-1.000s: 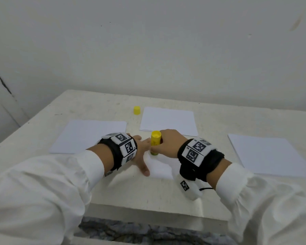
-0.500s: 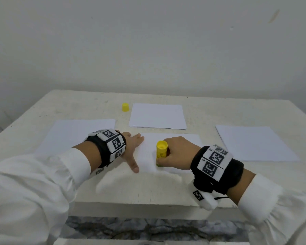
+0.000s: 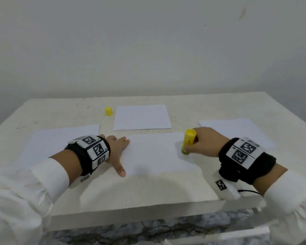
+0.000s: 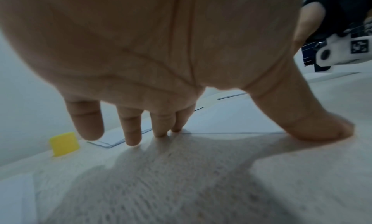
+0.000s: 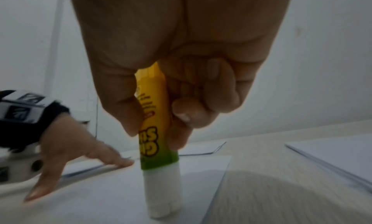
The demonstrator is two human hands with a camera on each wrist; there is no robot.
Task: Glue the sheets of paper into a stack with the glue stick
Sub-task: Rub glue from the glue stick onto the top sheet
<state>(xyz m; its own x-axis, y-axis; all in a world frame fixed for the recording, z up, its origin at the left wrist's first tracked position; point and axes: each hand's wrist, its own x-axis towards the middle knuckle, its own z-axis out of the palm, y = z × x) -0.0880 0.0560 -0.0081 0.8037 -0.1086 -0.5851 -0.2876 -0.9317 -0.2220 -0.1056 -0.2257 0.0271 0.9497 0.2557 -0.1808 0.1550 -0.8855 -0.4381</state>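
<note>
Your right hand (image 3: 204, 142) has its grip clamped round the glue stick (image 3: 188, 141), thumb on one side of the yellow barrel and curled fingers on the other, well above the green collar. The white glue end stands nearly upright on the near sheet (image 3: 154, 152), close to its right edge. That sheet lies flat on the desk (image 3: 148, 191) in front of you.

The stick is light and rigid, and its smooth plastic label could probably slip under a loose pinch, so hold it low on the barrel as you do now. The exposed glue looks long; it is likely soft and could smear or snap if you lean it hard, so press straight down and lightly.

The paper is thin, limp and will probably slide or wrinkle under the drag of the glue. Your left hand (image 3: 116, 149) has its grip apart, fingers spread and pressing at the sheet's left edge. Hold the sheet flat there and stroke away from that hand.

The yellow cap (image 3: 108, 111) stands at the far side beside another sheet (image 3: 141, 117).
</note>
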